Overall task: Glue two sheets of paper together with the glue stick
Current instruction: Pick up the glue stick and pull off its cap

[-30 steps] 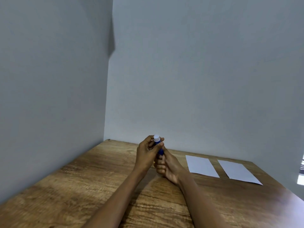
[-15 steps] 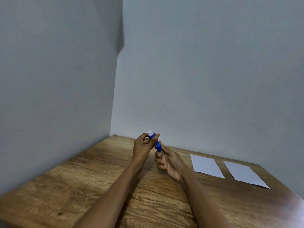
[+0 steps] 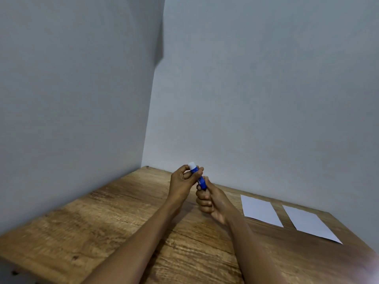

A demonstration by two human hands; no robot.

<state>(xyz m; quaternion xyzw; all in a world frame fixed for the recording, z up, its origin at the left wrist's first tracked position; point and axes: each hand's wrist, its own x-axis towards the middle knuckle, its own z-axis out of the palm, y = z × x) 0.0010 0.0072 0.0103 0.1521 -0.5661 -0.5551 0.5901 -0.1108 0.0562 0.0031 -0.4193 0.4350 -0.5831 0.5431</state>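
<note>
A blue glue stick [image 3: 200,180] with a white end [image 3: 192,165] is held above the wooden table, tilted up to the left. My left hand [image 3: 182,186] pinches its upper part just below the white end. My right hand [image 3: 212,201] grips the lower part, which its fingers hide. Two white sheets of paper lie flat on the table to the right, side by side and apart: one nearer the hands [image 3: 260,210], one further right [image 3: 307,223].
The wooden table [image 3: 102,226] sits in a corner, with grey walls close on the left and behind. Its front left edge runs along the bottom left of the view.
The glue stick has tilted from nearly upright to leaning left, and my hands have drawn a little apart along it. The view has shifted slightly.
</note>
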